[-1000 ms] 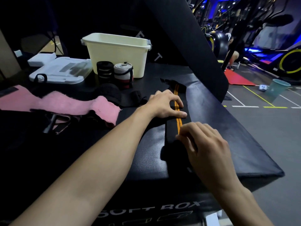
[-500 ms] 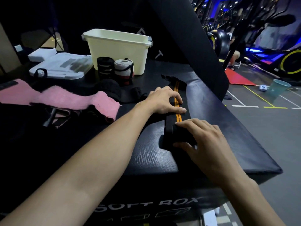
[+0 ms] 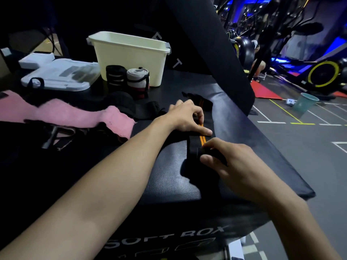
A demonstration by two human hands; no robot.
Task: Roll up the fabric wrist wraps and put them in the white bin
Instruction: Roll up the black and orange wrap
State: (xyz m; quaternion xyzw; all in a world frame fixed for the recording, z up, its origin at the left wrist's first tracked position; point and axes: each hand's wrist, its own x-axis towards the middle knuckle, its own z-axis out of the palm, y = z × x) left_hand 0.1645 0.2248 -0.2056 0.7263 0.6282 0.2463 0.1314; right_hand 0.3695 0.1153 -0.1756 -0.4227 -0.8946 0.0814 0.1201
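At the centre of the frame, a black wrist wrap with orange stripes [image 3: 201,136] is being rolled on the black padded box [image 3: 169,177]. Its rolled end is pinched by the right hand [image 3: 234,166], while the flat length is pressed down by the fingertips of the left hand [image 3: 185,118]. Continued rolling toward the far end is judged next, with tension kept. The white bin [image 3: 129,55] stands at upper left, two rolled wraps [image 3: 127,79] before it.

A black padded vinyl worktop [image 3: 169,173] carries everything. Toward its back stands a cream-white plastic bin [image 3: 129,57], with two rolled wraps just in front, one black with pale stripes [image 3: 115,77], one grey and red [image 3: 138,81]. A flat white plastic lid [image 3: 62,76] lies left; a pink fabric strip [image 3: 75,113] sprawls nearer. A black wrap with orange stripes [image 3: 201,139] lies stretched along the right side.
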